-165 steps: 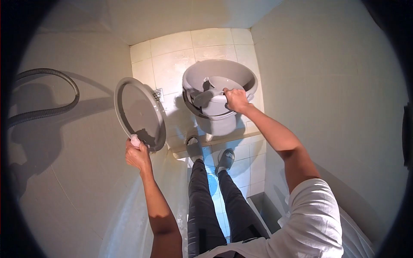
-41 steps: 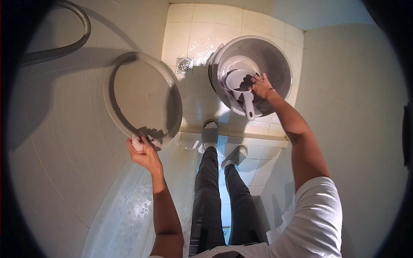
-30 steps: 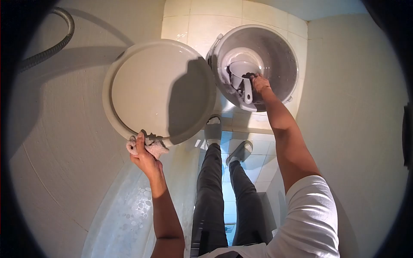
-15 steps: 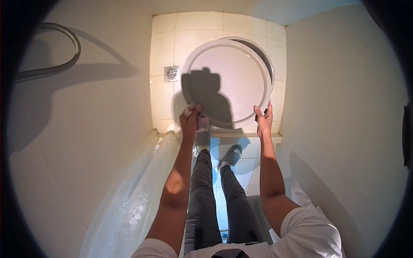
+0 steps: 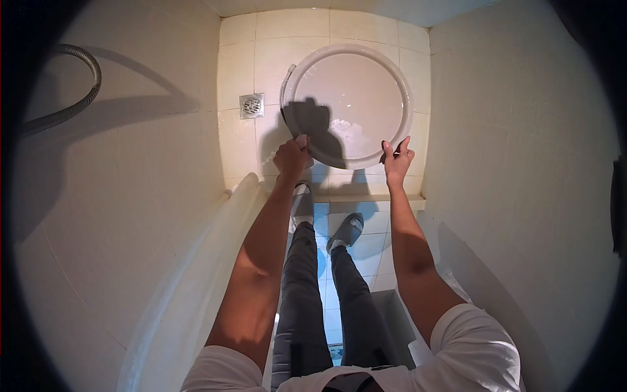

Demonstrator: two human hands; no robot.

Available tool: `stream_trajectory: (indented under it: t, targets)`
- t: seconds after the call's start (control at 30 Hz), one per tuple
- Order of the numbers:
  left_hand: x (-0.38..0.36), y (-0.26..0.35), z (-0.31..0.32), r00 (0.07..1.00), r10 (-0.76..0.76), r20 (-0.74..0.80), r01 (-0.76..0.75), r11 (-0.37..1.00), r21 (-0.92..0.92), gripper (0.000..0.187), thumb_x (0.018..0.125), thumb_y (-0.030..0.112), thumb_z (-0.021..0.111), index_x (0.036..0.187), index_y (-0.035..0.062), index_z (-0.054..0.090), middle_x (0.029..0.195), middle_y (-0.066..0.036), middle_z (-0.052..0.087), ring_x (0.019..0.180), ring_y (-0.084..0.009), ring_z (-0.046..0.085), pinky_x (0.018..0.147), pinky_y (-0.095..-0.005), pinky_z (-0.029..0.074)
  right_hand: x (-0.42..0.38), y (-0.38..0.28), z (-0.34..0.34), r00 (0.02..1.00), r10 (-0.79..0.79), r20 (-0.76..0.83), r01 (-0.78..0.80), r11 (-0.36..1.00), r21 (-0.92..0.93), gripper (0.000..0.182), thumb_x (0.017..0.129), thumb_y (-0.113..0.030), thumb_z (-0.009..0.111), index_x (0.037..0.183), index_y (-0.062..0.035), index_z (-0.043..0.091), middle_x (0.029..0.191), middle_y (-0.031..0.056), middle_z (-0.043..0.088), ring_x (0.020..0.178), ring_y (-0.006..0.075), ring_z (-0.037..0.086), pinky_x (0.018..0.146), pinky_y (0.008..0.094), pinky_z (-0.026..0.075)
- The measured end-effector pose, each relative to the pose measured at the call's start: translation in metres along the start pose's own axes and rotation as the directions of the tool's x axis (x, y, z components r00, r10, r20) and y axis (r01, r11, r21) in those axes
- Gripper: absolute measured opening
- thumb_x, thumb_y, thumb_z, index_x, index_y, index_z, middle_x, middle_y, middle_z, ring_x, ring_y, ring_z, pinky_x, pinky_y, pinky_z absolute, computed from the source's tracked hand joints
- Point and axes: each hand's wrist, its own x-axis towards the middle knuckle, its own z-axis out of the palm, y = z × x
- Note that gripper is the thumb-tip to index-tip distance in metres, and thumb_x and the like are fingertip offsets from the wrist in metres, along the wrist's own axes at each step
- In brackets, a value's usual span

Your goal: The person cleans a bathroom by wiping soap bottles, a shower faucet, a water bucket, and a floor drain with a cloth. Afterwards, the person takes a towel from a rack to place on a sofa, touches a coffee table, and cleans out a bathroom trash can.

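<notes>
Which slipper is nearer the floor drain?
The left foot's slipper, farther forward and on the drain's side. The right foot's slipper sits farther right, nearer the body.

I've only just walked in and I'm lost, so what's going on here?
A person has both hands at the near rim of a large round lid, which covers nearly all of a bucket. The left hand also holds a pinkish cloth; the right hand is at the rim's right side.
</notes>
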Motion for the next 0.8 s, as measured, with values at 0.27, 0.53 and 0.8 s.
stream_trajectory:
  t: [0.27,0.53,0.8]
  targets:
    - [-0.054,0.014,-0.024,0.975,0.142,0.172,0.039,0.652,-0.757,0.064,0.081,0.061,0.046,0.092,-0.0002,0.061,0.077,-0.010,0.061,0.069,-0.0135,0.058,0.058,-0.0264,0.046,-0.064,-0.137,-0.030,0.751,-0.223,0.622,-0.295,0.729,0.617,0.021,0.079,-0.011,0.058,0.099,-0.0058,0.060,0.094,0.0106,0.057,0.095,0.0263,0.053,0.080,0.0353,0.043]
    - [-0.008,-0.032,0.017,0.997,0.005,-0.078,-0.044,0.862,-0.505,0.048,0.073,0.045,0.065,0.085,-0.0014,0.062,0.075,-0.014,0.064,0.068,-0.0250,0.062,0.063,-0.0362,0.047,0.038,-0.093,0.010,0.913,-0.391,0.119,0.403,0.910,-0.100,0.039,0.081,-0.009,0.056,0.119,-0.0084,0.050,0.122,0.0159,0.047,0.114,0.0321,0.044,0.095,0.0395,0.034]
    - [-0.002,-0.022,0.049,0.989,0.117,0.086,-0.044,0.809,-0.586,0.038,0.070,0.038,0.068,0.072,-0.0004,0.064,0.062,-0.012,0.062,0.061,-0.0252,0.060,0.062,-0.0375,0.046,-0.005,-0.097,0.077,0.665,-0.623,0.412,0.648,0.756,0.097,0.057,0.079,-0.007,0.050,0.134,-0.0129,0.033,0.140,0.0097,0.029,0.130,0.0313,0.023,0.107,0.0437,0.015]
